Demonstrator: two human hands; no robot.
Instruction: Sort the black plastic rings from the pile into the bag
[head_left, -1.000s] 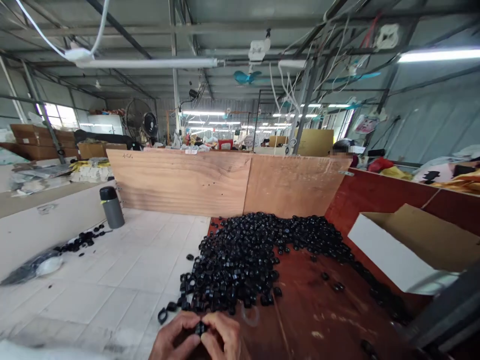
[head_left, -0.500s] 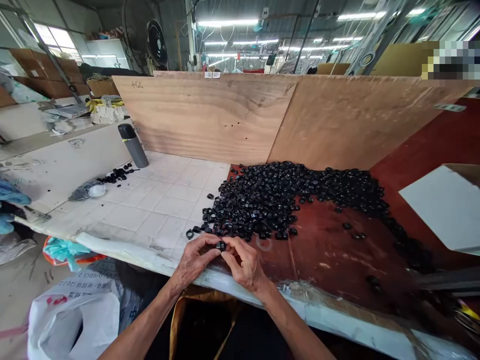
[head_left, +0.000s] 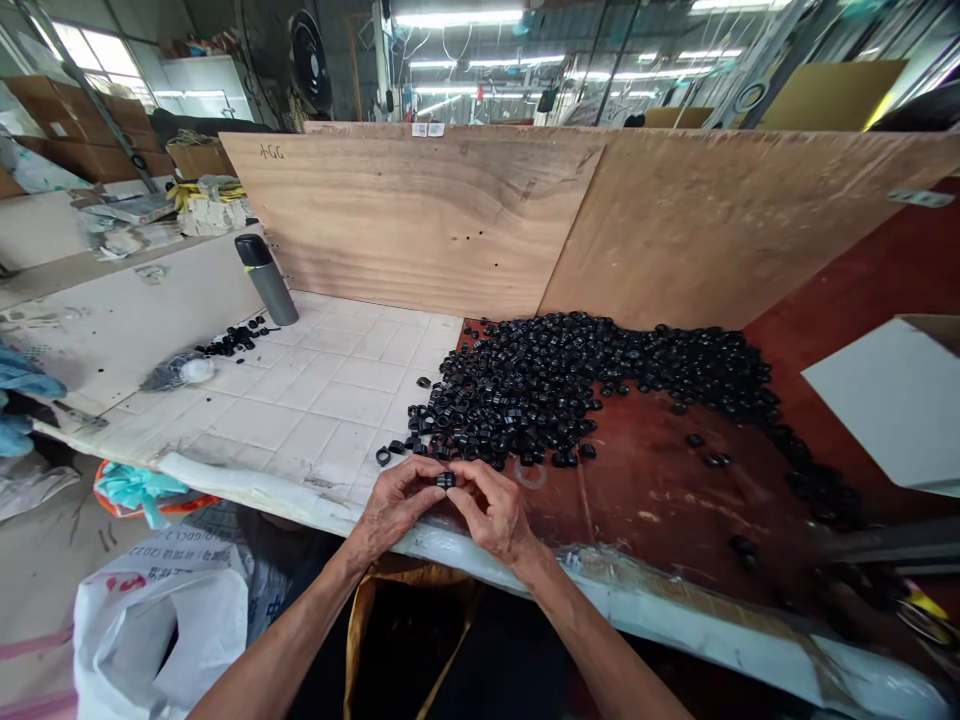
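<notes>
My left hand (head_left: 395,503) and my right hand (head_left: 491,512) meet at the near edge of the table. Both pinch one small black plastic ring (head_left: 445,480) between fingertips and thumbs. Just beyond the hands lies a big heap of the same black rings (head_left: 555,385), spread over the red-brown part of the table (head_left: 645,500). One loose ring (head_left: 383,457) lies on the white tiled part, left of the heap's near edge.
A grey flask with black cap (head_left: 265,279) stands at the back left by a small pile of black rings (head_left: 234,339). A plywood wall (head_left: 420,215) closes the back. A white cardboard box (head_left: 892,400) sits right. A white plastic bag (head_left: 161,630) lies below the table's edge.
The camera has tilted down from the ceiling and hall toward the table, so my forearms show. My hands have stayed together, pinching the black ring, throughout.
</notes>
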